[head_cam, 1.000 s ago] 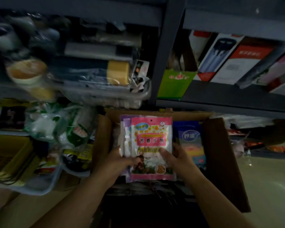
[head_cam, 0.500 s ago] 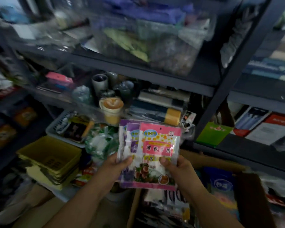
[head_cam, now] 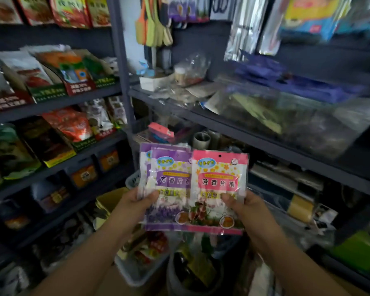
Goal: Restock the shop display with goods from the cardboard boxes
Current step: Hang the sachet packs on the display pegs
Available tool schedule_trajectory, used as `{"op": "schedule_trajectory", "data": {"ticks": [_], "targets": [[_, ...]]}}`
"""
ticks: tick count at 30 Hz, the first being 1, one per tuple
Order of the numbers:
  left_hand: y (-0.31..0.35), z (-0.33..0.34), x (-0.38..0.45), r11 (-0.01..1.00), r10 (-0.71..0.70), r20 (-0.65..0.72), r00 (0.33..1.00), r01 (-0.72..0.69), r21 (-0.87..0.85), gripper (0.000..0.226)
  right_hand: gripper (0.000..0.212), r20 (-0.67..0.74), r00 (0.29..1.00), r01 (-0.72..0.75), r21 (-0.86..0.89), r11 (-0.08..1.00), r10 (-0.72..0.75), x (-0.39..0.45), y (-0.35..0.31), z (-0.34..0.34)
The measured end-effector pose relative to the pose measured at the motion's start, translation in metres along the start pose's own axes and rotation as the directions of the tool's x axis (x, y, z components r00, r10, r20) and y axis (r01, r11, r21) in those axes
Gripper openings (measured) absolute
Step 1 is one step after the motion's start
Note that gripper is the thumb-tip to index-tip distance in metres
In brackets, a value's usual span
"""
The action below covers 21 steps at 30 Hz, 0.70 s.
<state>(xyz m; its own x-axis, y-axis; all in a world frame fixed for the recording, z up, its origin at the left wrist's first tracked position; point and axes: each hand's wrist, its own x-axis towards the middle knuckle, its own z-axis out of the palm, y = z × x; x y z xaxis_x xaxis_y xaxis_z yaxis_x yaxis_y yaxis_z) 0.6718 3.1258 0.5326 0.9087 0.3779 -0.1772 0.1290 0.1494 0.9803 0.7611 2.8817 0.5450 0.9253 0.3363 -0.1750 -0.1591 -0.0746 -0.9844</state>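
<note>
The view is filled by dark metal shelving (head_cam: 124, 97), seen higher up than half a second ago: the cardboard box that lay under the hands a second ago is no longer in view, and upper shelves have come into sight. On the left bay, rows of printed food bags (head_cam: 58, 71) are stood leaning on the shelves. On the right bay a large clear plastic bag of dark goods (head_cam: 286, 118) is laid on the shelf, with purple packets (head_cam: 286, 80) behind it. Green and orange spatulas (head_cam: 152, 20) are hung near the upright post at the top. Lower down, a yellow basket (head_cam: 111, 199) is partly hidden behind the left forearm.

In front of the shelving, at mid-height, the sachets are held upright and facing the camera. They have been fanned apart since the earlier frame, where the pink one covered most of the others. The purple sachets (head_cam: 169, 184), at least two stacked, are pinched at the lower left edge by the left hand (head_cam: 135, 201), thumb on the front. The pink sachet (head_cam: 219, 189) is overlapped onto the right edge of the purple ones and is gripped by the right hand (head_cam: 244, 208), thumb pressed on its front face, fingers hidden behind.
</note>
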Motion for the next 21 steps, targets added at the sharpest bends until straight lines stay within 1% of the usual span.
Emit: {"op": "schedule_trajectory", "data": {"ticks": [6, 11, 12, 14, 15, 16, 17, 19, 20, 21], "targets": [[0.052, -0.088, 0.052, 0.998, 0.07, 0.007, 0.998, -0.07, 0.007, 0.019, 0.021, -0.039, 0.993, 0.107, -0.042, 0.993, -0.108, 0.045, -0.051, 0.08], [0.102, -0.167, 0.107, 0.995, 0.1, 0.049, 0.994, -0.1, 0.0, 0.038, 0.017, -0.139, 0.977, 0.157, -0.024, 0.987, -0.159, 0.081, -0.084, 0.157], [0.111, -0.178, 0.117, 0.994, 0.108, 0.06, 0.992, -0.109, 0.0, 0.035, 0.018, -0.16, 0.974, 0.161, -0.023, 0.987, -0.163, 0.086, -0.09, 0.169], [0.127, -0.195, 0.136, 0.992, 0.127, 0.096, 0.987, -0.128, 0.001, 0.023, 0.019, -0.193, 0.965, 0.173, -0.035, 0.984, -0.176, 0.095, -0.101, 0.188], [0.134, -0.2, 0.143, 0.99, 0.139, 0.113, 0.984, -0.14, 0.005, 0.021, 0.018, -0.216, 0.96, 0.173, -0.05, 0.984, -0.18, 0.098, -0.106, 0.194], [0.14, -0.205, 0.151, 0.989, 0.148, 0.133, 0.98, -0.15, 0.006, 0.024, 0.016, -0.24, 0.953, 0.174, -0.062, 0.983, -0.184, 0.101, -0.112, 0.198], [0.146, -0.208, 0.158, 0.987, 0.155, 0.15, 0.976, -0.158, 0.007, 0.032, 0.014, -0.256, 0.948, 0.177, -0.072, 0.982, -0.189, 0.103, -0.119, 0.202], [0.156, -0.212, 0.172, 0.987, 0.161, 0.164, 0.973, -0.163, -0.003, 0.056, 0.015, -0.275, 0.94, 0.182, -0.096, 0.979, -0.202, 0.108, -0.131, 0.206], [0.159, -0.214, 0.181, 0.986, 0.165, 0.17, 0.971, -0.165, -0.019, 0.062, 0.016, -0.279, 0.937, 0.183, -0.124, 0.975, -0.211, 0.112, -0.137, 0.207], [0.163, -0.214, 0.187, 0.985, 0.17, 0.171, 0.97, -0.167, -0.029, 0.058, 0.018, -0.281, 0.934, 0.182, -0.155, 0.971, -0.22, 0.117, -0.143, 0.208]]}}
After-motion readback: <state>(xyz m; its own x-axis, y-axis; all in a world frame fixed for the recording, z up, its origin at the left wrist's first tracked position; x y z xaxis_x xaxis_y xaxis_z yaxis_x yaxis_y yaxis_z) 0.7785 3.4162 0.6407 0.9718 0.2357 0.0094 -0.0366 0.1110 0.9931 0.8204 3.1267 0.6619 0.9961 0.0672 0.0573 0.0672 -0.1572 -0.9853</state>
